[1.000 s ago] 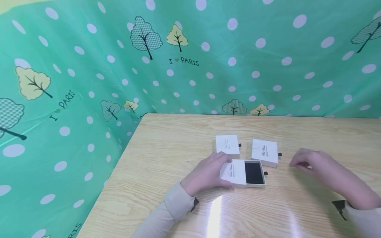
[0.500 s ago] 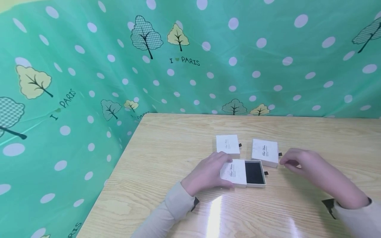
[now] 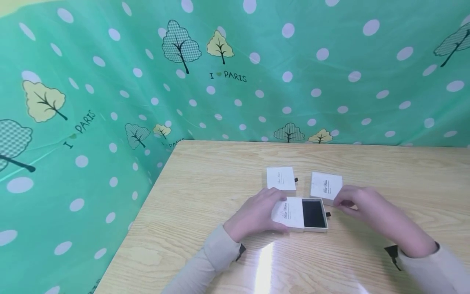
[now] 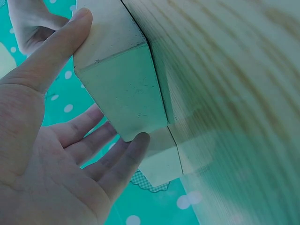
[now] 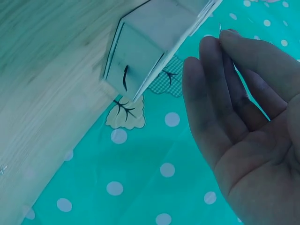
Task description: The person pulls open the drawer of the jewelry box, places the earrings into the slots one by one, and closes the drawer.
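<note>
A white gift box [image 3: 288,213] printed with "Best Wishes" lies on the table, its drawer [image 3: 314,214] pulled partway out to the right, showing a black lining. My left hand [image 3: 257,214] grips this box across its width, thumb on the near side and fingers on the far side. The left wrist view shows the box's plain end [image 4: 124,96] between them. Just right of the drawer hovers my right hand [image 3: 354,200], thumb and forefinger pinched together. A tiny thin shiny piece [image 5: 220,26] sticks out at those fingertips; I cannot tell its kind.
Two more white boxes stand behind, a left one [image 3: 280,179] and a right one [image 3: 324,185], each with a black pull tab. The right hand overlaps the right one's corner. A tiny glinting bit [image 5: 3,169] lies on the wooden table [image 3: 205,171]. A green dotted cloth [image 3: 235,110] hangs behind.
My right hand has moved left, from beyond the right back box to beside the open drawer. The left hand and all the boxes have stayed in place.
</note>
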Demonstrator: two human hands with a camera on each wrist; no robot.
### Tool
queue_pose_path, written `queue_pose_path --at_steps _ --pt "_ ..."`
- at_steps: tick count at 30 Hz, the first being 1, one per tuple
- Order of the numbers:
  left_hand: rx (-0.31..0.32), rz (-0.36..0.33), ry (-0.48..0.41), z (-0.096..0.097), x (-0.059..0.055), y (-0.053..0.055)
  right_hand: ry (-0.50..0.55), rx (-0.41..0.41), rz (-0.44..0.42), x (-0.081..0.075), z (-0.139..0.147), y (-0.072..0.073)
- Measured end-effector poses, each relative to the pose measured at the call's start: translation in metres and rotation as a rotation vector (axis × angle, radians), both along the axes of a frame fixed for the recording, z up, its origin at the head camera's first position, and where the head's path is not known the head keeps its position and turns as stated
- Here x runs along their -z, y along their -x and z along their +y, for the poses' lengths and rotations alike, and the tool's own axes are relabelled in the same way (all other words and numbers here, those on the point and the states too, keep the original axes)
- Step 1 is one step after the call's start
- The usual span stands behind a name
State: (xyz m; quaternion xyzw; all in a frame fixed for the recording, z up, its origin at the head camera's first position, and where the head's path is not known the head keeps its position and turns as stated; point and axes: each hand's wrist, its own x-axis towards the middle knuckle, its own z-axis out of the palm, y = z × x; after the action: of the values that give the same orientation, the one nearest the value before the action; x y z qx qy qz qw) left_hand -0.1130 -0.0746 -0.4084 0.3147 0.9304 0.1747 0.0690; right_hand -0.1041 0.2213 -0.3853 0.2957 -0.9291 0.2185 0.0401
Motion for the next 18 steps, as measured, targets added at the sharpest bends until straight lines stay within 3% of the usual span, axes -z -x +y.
queue_pose_path --at_steps 18 --pt "0.016 0.016 0.015 0.0 -0.002 0.002 0.029 -0.035 -0.042 0.003 -0.024 0.001"
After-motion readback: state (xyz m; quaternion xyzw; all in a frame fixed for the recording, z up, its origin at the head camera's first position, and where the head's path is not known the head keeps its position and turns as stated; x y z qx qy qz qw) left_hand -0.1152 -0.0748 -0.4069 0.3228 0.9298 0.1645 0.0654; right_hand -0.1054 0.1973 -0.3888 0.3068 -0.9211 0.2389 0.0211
